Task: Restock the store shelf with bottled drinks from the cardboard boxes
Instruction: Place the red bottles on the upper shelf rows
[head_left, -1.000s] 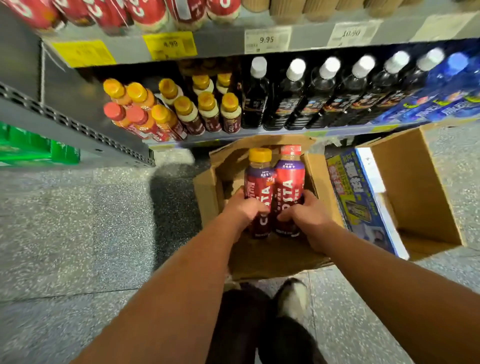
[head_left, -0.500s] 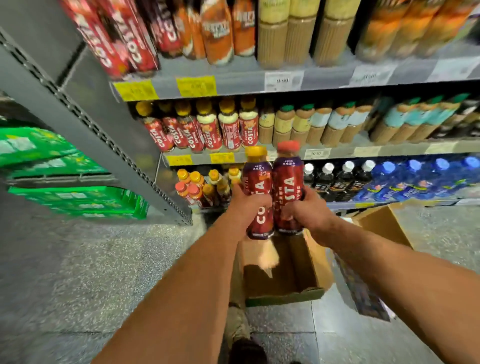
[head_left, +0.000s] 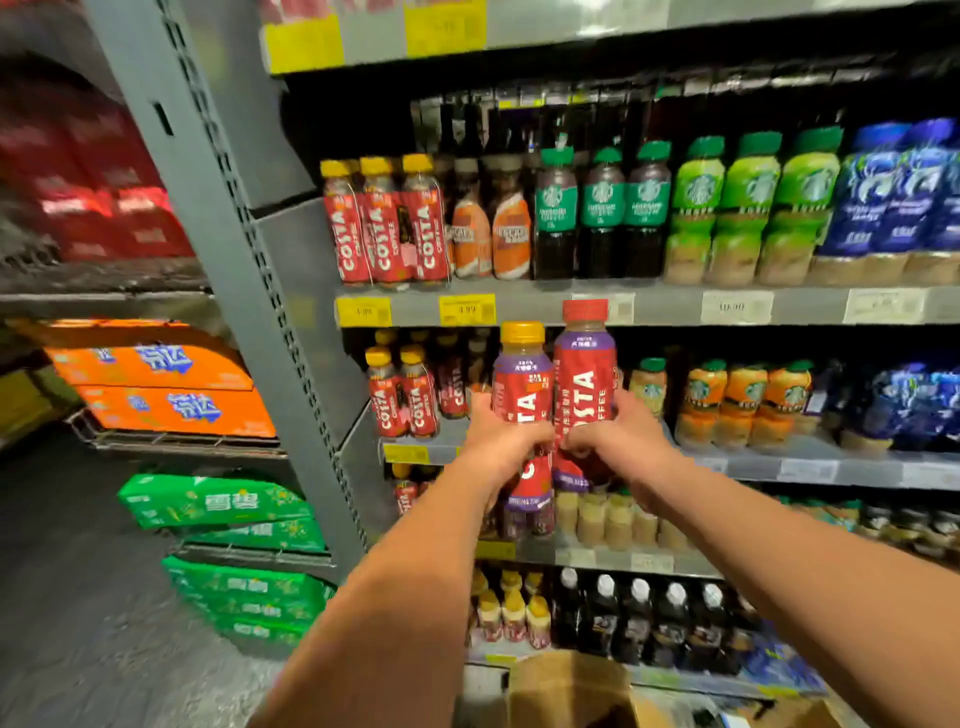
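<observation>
Right now the left hand (head_left: 498, 441) is clenched around the yellow-capped Costa Coffee bottle (head_left: 522, 384), and the right hand (head_left: 618, 441) is wrapped around the red-capped Costa Coffee bottle (head_left: 584, 374). Both grips sit low on the bodies, and the two bottles are held upright and pressed side by side in front of the shelving. They hang level with the middle shelf (head_left: 415, 452), where a short row of Costa bottles (head_left: 402, 400) stands at the left end with what looks like an open slot to its right.

To do this step well, I would keep both bottles vertical, carry them in over the shelf lip, and set the bases down flat before loosening either grip. Placing one at a time seems safer, since two together could knock the neighbours over. Labels should face out, matching the Costa row on the upper shelf (head_left: 387, 228).

Much is hard to read. The depth of that open slot is lost in shadow, so how many bottles it takes is unclear. The cardboard box (head_left: 569, 691) is cut off at the bottom edge, and its contents cannot be seen. The lower parts of both held bottles are covered by fingers. Price tags are blurred, and the stacked cases (head_left: 218, 504) at the left are smeared.
</observation>
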